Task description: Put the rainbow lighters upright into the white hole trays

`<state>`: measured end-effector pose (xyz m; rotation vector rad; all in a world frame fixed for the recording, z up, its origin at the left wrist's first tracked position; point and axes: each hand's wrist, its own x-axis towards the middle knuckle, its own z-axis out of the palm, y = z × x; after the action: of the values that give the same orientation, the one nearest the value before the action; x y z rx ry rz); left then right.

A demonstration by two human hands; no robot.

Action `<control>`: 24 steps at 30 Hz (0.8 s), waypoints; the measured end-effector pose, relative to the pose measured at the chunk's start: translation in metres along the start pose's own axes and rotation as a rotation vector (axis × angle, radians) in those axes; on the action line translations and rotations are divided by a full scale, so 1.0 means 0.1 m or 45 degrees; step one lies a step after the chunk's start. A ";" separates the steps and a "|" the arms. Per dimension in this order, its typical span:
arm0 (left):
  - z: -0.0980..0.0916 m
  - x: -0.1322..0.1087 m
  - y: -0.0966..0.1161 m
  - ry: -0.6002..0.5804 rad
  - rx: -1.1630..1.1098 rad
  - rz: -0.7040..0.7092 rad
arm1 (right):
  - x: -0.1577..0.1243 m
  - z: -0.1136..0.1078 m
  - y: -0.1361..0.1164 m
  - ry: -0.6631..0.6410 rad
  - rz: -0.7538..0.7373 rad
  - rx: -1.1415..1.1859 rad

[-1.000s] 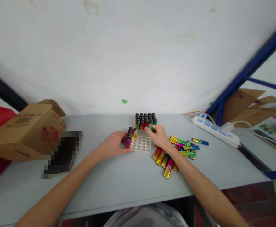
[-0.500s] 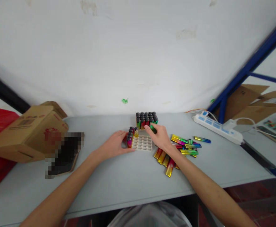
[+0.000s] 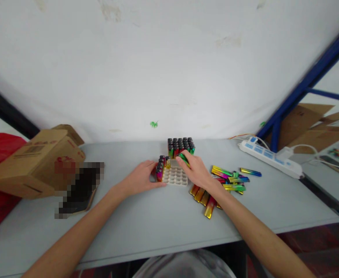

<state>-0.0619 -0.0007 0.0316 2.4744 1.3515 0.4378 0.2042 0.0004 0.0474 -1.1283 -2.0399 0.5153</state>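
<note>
A white tray with rows of round-cornered pockets [image 3: 176, 177] lies on the table in front of me. Several black-topped lighters [image 3: 159, 172] stand upright along its left side, with a yellowish one in the back row. My left hand [image 3: 142, 177] grips the tray's left edge, thumb at the near corner and fingers partly hidden behind the lighters. Over the tray's back right part, my right hand [image 3: 195, 168] pinches a shiny green lighter [image 3: 183, 157], which is tilted. Just behind stands a full block of upright lighters [image 3: 181, 144].
Loose metallic-coloured lighters [image 3: 215, 189] lie in a pile right of the tray, partly under my right forearm. A white power strip [image 3: 270, 157] sits at the right. Cardboard box [image 3: 36, 162] and a pixelated dark phone-like object [image 3: 80, 191] are at the left.
My right hand has shifted slightly with the green lighter, which now shows more of its length and points differently. The left hand stays at the tray's edge.
</note>
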 end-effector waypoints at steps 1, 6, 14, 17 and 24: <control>0.00 0.00 0.01 0.000 0.007 -0.003 | -0.01 -0.01 -0.01 -0.015 -0.073 -0.015; -0.01 0.00 0.03 0.006 0.000 -0.008 | -0.02 -0.01 -0.02 -0.079 -0.153 -0.087; 0.01 0.00 0.03 0.003 0.012 0.017 | 0.00 0.12 0.05 -0.176 -0.011 -0.066; 0.03 0.00 0.00 0.020 0.013 0.027 | 0.03 0.16 0.03 -0.261 -0.072 -0.280; 0.02 0.01 0.00 0.043 -0.038 0.038 | 0.09 0.24 -0.16 -0.297 -0.119 -0.841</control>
<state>-0.0604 -0.0002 0.0295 2.4766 1.3125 0.5054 0.1740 -0.0003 0.0459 -1.3785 -2.5464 -0.1029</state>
